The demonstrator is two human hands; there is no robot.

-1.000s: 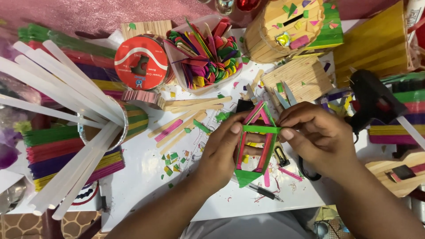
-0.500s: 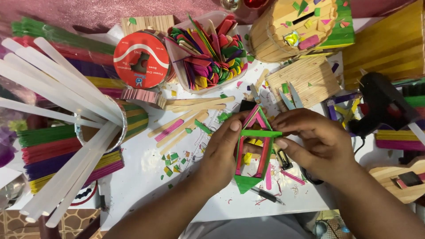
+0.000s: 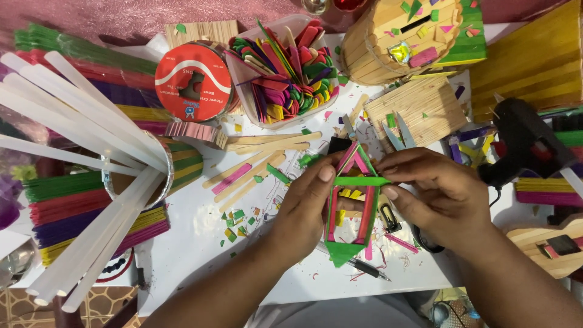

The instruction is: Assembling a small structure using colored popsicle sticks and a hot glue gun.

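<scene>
A small model of pink and green craft sticks [image 3: 352, 206], pointed at both ends, is held over the white table [image 3: 194, 255]. My left hand [image 3: 303, 206] grips its left side, thumb on the green crossbar. My right hand [image 3: 437, 194] pinches the right end of that green crossbar with thumb and fingers. Both forearms reach in from the bottom edge. Scraps of cut stick litter the table under the model.
A cup of white glue sticks [image 3: 91, 176] stands at left over coloured stick bundles [image 3: 73, 212]. A red tape roll [image 3: 193, 82], a tub of coloured sticks [image 3: 285, 73], wooden stick boxes [image 3: 413, 109], scissors [image 3: 398, 133] and a black glue gun [image 3: 522, 143] lie behind. A pen [image 3: 364, 268] lies in front.
The model and both hands have shifted slightly; my right hand's fingers have moved onto the end of the green crossbar. My left hand keeps its hold.
</scene>
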